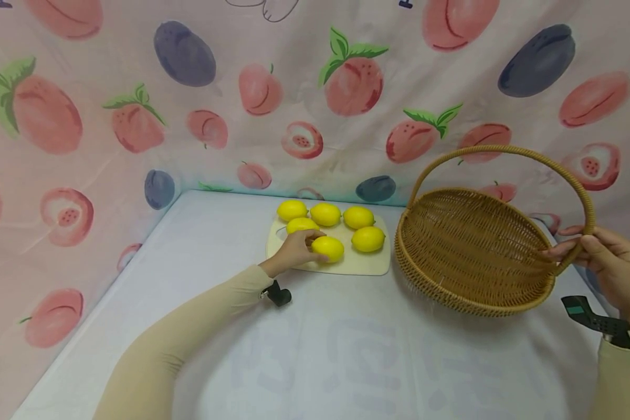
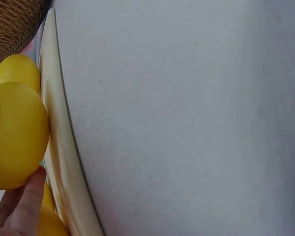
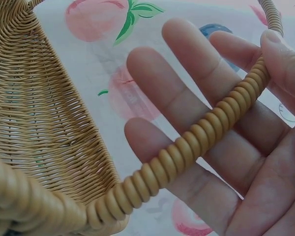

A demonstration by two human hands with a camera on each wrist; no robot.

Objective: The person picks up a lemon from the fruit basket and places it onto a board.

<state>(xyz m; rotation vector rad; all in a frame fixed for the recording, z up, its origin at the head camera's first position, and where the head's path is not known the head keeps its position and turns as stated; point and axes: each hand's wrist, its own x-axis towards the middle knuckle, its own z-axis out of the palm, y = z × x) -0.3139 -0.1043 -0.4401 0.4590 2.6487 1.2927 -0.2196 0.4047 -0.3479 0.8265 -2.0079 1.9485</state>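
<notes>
A yellow lemon (image 1: 329, 249) is between the thumb and fingers of my left hand (image 1: 296, 252), low over the front of a cream board (image 1: 341, 268). In the left wrist view the fingertips touch the side of that lemon, close to the board's edge. Several other lemons (image 1: 368, 239) lie on the board, one partly hidden behind the left hand. To the right, a woven wicker basket (image 1: 478, 251) tilts its hollow towards me. My right hand (image 1: 616, 262) holds the wrapped handle, thumb on one side and fingers behind it; the other fingers stretch out fairly straight.
A pale cloth covers the table (image 1: 346, 350). Behind and to the left hangs a fruit-printed curtain (image 1: 304, 76). The basket's left rim is close to the board's right edge, and its handle arches high above it.
</notes>
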